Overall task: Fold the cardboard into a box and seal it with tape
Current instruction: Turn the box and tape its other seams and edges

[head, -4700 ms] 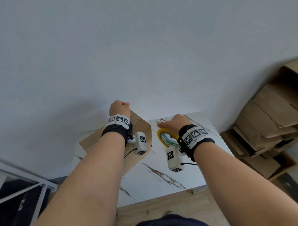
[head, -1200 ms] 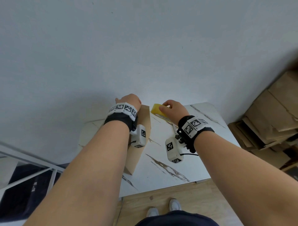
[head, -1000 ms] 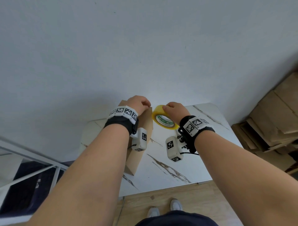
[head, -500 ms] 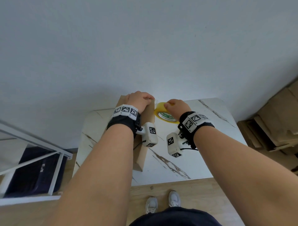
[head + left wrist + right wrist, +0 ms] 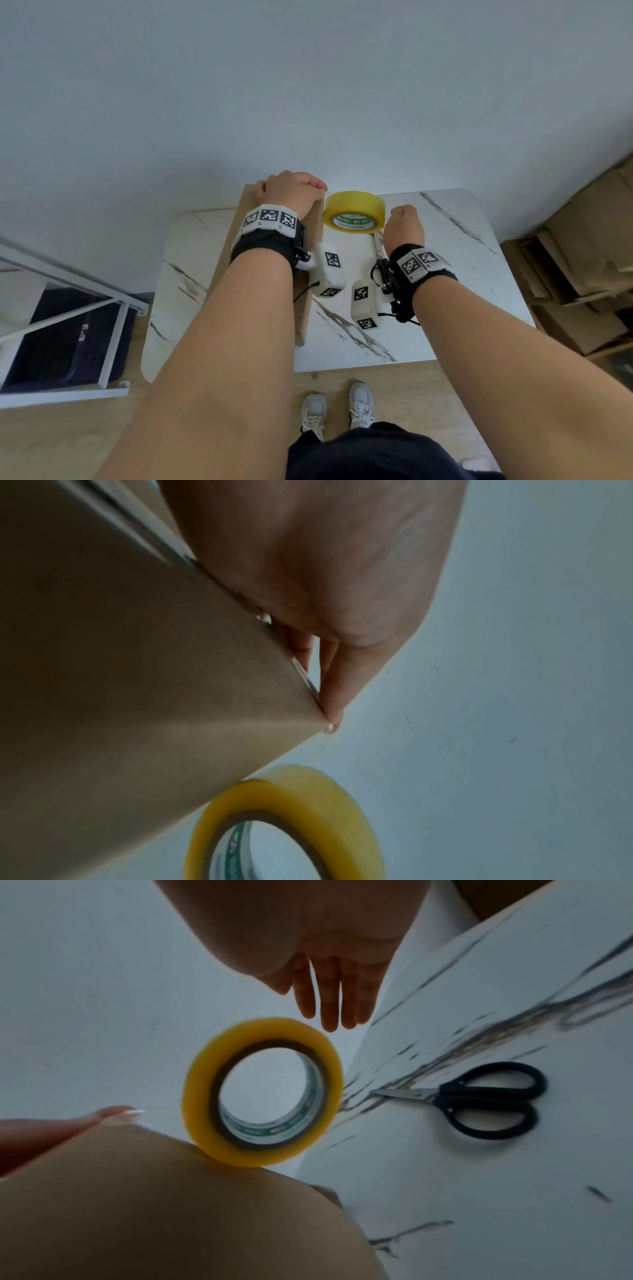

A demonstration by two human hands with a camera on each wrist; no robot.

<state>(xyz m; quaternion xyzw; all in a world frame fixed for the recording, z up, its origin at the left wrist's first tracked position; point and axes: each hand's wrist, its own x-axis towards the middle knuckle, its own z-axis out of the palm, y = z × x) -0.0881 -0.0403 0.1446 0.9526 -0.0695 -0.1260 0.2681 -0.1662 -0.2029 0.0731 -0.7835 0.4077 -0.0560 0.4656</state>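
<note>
Box: brown cardboard box (image 5: 310, 274) stands on the white marble worktop (image 5: 445, 291), left of centre, mostly hidden under the left forearm in the head view.

Left hand: left hand (image 5: 294, 192) sits on the box's far top corner, fingers curled over the edge. The left wrist view shows a fingertip (image 5: 334, 710) pressed right at the corner, with a bit of shiny clear tape there. So its grip is curled onto the box.

Tape roll: yellow tape roll (image 5: 354, 212) is just right of that corner, touching or nearly touching the box edge, up on its rim rather than lying flat.

Right hand: right hand (image 5: 404, 228) is just right of the roll. From the head cam I can't tell if it touches. The right wrist cam sorts it out: fingers (image 5: 330, 999) are straight and held together, just off the roll's rim, holding nothing, so that grip is relaxed.

Only in right wrist view: black-handled scissors (image 5: 479, 1099) lying flat on the worktop, right of the roll, blades closed.

Only in head view: flattened cardboard pile (image 5: 589, 260) on the floor to the right.
</note>
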